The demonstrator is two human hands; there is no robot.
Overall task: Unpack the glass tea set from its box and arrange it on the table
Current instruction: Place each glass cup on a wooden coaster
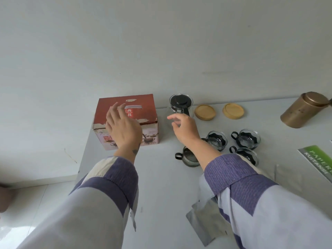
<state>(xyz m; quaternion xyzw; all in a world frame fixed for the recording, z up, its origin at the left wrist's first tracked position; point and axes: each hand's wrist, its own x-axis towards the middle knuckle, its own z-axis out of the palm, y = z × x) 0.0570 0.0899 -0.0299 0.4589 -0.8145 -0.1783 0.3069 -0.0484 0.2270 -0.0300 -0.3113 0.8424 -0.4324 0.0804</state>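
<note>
A red tea-set box stands closed at the table's far left corner. My left hand hovers over its front, fingers spread, holding nothing. To the right of the box my right hand is open, just in front of the glass teapot with its black lid and handle. Several glass cups in black holders sit on the table: one, another, a third, and one partly hidden under my right forearm.
Two round wooden coasters lie behind the cups. A bronze tin canister sits at the far right. A green booklet and silver foil pouches lie on the near right. The table's left edge drops to the floor.
</note>
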